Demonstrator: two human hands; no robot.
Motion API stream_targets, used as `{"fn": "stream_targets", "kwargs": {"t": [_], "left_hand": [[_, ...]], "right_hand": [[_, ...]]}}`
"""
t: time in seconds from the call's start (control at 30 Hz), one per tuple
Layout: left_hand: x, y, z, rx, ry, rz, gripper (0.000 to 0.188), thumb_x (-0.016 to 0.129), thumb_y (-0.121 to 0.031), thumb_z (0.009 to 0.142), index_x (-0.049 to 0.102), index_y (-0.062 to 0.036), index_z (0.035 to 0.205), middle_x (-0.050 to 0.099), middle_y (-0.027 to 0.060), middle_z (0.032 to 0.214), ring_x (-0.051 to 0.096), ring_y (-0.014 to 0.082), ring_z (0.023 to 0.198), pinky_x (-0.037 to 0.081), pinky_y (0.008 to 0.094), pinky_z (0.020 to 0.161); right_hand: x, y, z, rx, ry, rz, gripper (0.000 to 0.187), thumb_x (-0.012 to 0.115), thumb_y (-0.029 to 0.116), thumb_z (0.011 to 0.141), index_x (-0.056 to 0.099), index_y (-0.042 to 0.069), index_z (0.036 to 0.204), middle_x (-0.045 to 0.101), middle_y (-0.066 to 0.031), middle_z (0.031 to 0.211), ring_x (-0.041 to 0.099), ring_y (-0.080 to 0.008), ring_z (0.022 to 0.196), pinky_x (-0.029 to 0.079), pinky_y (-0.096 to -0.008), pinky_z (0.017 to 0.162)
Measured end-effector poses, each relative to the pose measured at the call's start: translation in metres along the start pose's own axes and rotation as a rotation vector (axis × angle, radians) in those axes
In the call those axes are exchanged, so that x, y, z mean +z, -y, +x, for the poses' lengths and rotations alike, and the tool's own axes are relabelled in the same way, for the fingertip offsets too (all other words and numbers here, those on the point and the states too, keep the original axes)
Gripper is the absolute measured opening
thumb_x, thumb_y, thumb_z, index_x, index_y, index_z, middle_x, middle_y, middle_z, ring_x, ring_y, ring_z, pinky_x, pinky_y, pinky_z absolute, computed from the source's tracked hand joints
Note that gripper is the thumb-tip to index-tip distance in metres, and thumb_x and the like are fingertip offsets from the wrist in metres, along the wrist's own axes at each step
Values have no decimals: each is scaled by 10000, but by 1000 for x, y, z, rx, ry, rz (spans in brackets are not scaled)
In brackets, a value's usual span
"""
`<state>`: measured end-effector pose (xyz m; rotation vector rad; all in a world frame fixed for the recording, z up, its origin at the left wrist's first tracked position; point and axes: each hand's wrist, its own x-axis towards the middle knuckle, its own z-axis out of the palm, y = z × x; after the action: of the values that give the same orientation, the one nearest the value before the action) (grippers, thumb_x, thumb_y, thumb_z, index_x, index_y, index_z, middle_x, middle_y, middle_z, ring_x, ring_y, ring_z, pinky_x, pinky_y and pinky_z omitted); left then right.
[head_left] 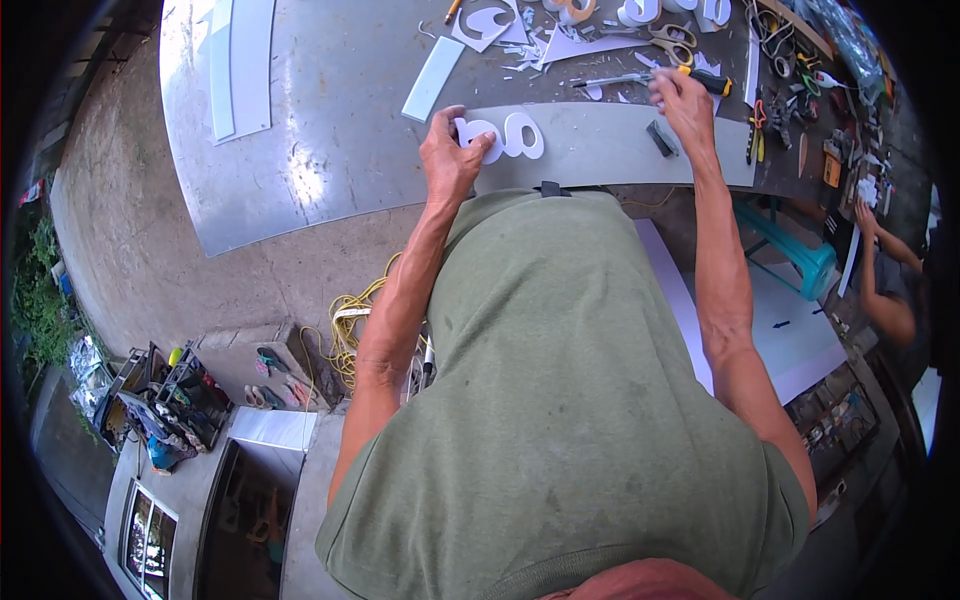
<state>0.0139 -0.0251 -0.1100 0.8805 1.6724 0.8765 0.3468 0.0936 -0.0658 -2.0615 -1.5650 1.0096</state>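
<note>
My left hand [452, 150] grips a white cut-out letter [482, 147] between thumb and fingers at the near edge of the metal table. Touching or close beside that piece, a second rounded white letter [524, 135] lies on the pale sheet. Farther right, my right hand [684, 100] is closed in a pinch over a screwdriver [712, 82] with a black and yellow handle. Whatever its fingertips hold, if anything, is hidden. Below that hand, a small dark block [661, 138] sits on the sheet.
Scissors [674, 42], white offcuts and a pale rectangular strip [433, 78] lie along the far side. Pliers [757, 131] and other tools crowd the right end. A teal stool [806, 268] stands below the table's right; another person's arm [880, 262] reaches in at far right.
</note>
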Motion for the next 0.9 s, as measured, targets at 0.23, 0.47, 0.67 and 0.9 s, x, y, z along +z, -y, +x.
{"fn": "stream_targets", "kwargs": {"t": [0.23,0.47,0.67,0.9], "left_hand": [[19,-16,-22,329,-194,694,620,844,-229,704,611,-39,1246,625,194,1215,572,329,1168,468,439,975],[31,-6,-34,579,-84,798,762,870,-304,674,568,-60,1329,536,128,1400,420,347,1357,341,463,1129],[42,7,-38,635,-73,869,788,873,-298,654,562,-85,1347,550,63,1392,428,325,1351,325,461,1142],[53,22,-32,707,-194,772,627,850,-295,673,650,-92,1232,582,64,1323,462,311,1306,329,469,1131]], "right_hand": [[-40,-96,-33,-52,-235,-267,240,638,188,893,729,57,1073,727,-141,873,708,-281,792,540,-391,765],[-54,-112,22,-663,-331,-473,393,581,47,861,626,20,1250,651,-188,1205,633,-364,1073,503,-423,932],[-56,-147,68,-681,-258,-774,461,599,82,899,586,169,1352,599,-31,1346,524,-245,1279,395,-463,1033],[-63,-147,73,-748,-225,-846,445,632,177,918,590,222,1358,622,-22,1285,573,-263,1194,456,-459,960]]}}
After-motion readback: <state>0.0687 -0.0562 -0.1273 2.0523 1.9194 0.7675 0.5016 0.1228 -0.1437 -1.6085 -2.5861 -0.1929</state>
